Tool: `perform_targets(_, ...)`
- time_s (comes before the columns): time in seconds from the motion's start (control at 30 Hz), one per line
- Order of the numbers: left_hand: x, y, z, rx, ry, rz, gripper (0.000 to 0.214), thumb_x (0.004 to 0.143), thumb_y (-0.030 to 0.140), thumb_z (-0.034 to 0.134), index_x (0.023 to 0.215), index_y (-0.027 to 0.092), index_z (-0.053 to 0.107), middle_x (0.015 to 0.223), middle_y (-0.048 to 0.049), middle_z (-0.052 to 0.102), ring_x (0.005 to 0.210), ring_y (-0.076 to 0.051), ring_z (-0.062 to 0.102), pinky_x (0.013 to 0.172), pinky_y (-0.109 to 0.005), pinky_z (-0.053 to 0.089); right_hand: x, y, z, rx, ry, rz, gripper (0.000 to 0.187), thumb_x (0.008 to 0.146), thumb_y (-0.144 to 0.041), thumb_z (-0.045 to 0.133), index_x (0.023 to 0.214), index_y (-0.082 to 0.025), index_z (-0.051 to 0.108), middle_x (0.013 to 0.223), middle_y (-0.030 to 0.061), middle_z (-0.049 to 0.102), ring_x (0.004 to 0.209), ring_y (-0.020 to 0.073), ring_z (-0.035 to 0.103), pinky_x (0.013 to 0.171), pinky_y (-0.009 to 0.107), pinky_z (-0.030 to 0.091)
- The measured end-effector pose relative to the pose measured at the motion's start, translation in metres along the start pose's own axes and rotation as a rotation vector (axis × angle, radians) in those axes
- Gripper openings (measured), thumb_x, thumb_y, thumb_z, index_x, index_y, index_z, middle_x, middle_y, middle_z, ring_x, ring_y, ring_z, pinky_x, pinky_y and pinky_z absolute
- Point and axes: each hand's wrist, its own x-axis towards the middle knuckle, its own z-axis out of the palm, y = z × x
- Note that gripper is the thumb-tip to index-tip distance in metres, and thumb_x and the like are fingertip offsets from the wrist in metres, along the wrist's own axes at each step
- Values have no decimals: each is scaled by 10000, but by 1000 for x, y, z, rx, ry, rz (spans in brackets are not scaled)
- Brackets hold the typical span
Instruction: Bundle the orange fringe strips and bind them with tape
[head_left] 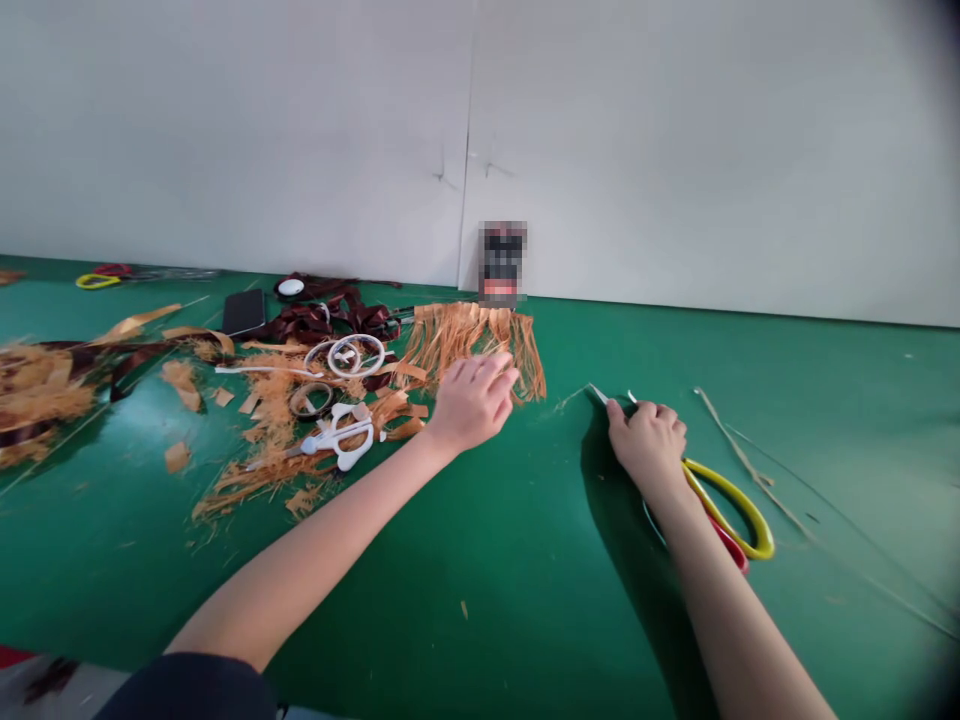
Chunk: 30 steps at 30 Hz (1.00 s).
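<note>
My left hand point(474, 397) lies with its fingers curled on the near edge of a fringed tan straw piece point(480, 345) on the green table point(480, 560). My right hand point(649, 438) is closed around large scissors with yellow and red handles point(731, 510). The scissors' blade tips point(600, 393) poke out past my fingers and rest on the table, to the right of the fringe.
White scissors point(341, 440), rings of tape point(352, 355), dark brown ribbon point(330, 315), a black phone point(244, 311) and tan scraps lie left of my hands. Another pair of scissors point(101, 278) lies far left by the white wall. Thin straw strands point(742, 460) lie at right.
</note>
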Motion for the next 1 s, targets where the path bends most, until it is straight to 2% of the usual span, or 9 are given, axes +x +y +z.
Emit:
perform_targets(0.13, -16, -24, -54, 145, 212, -104, 308, 866, 141, 449, 1144, 228, 549, 1320, -82, 497, 1157, -287, 476, 975, -486, 371, 0, 0, 0, 2, -8, 5, 512, 900, -411, 389, 1164, 0, 540, 1217, 296, 513, 1147, 411, 464, 898, 523, 366)
perform_targets(0.23, -34, -50, -92, 221, 287, -288, 263, 853, 150, 481, 1083, 237, 575, 1298, -86, 488, 1169, -307, 455, 992, -497, 355, -1, -2, -1, 9, -19, 30, 512, 910, -408, 366, 1152, 8, 541, 1224, 303, 511, 1147, 418, 469, 904, 534, 368)
perform_targets(0.3, -50, -63, -106, 268, 325, -386, 227, 851, 162, 494, 1035, 243, 599, 1247, -87, 523, 1173, -321, 446, 986, -517, 353, -2, -4, -2, 13, -20, 57, 526, 908, -413, 369, 1157, 23, 525, 1225, 311, 507, 1151, 422, 464, 914, 538, 364)
perform_targets(0.4, -77, -66, -102, 339, 274, -366, 159, 842, 204, 528, 955, 230, 637, 1164, -85, 602, 1141, -335, 471, 943, -537, 371, -5, -8, -5, 54, 44, 91, 553, 895, -426, 389, 1193, 32, 479, 1264, 319, 472, 1204, 427, 405, 955, 554, 322)
perform_targets(0.5, -96, -51, -80, 327, 133, -288, 156, 845, 259, 539, 941, 215, 654, 1182, -85, 624, 1160, -339, 482, 950, -561, 349, -12, -15, -13, 121, 153, 52, 565, 890, -437, 395, 1231, 10, 449, 1346, 312, 402, 1283, 418, 298, 1009, 572, 249)
perform_targets(0.63, -102, -27, -53, 264, -34, -186, 226, 885, 297, 492, 985, 178, 655, 1250, -118, 598, 1228, -319, 460, 1019, -551, 291, -22, -25, -22, 132, 203, -22, 566, 892, -421, 408, 1253, 15, 429, 1394, 323, 330, 1322, 426, 222, 1026, 590, 215)
perform_targets(0.73, -101, -17, -50, 211, -78, -128, 233, 896, 293, 480, 979, 168, 659, 1252, -114, 599, 1210, -291, 484, 1036, -507, 299, -26, -29, -23, 145, 214, -65, 527, 900, -417, 403, 1248, -22, 424, 1393, 317, 324, 1321, 429, 222, 1001, 614, 239)
perform_targets(0.83, -100, -14, -55, 185, -20, -130, 207, 887, 271, 501, 995, 183, 654, 1244, -85, 604, 1166, -268, 518, 1010, -478, 325, -28, -31, -20, 151, 221, -103, 503, 902, -432, 408, 1236, -57, 418, 1380, 309, 333, 1308, 434, 239, 967, 647, 259)
perform_targets(1.0, -99, -24, -62, 314, 192, -294, 195, 868, 256, 530, 1003, 174, 644, 1233, -103, 602, 1174, -305, 495, 980, -505, 300, -28, -30, -14, 170, 213, -118, 522, 890, -454, 423, 1215, -45, 436, 1363, 310, 341, 1284, 437, 257, 942, 667, 277)
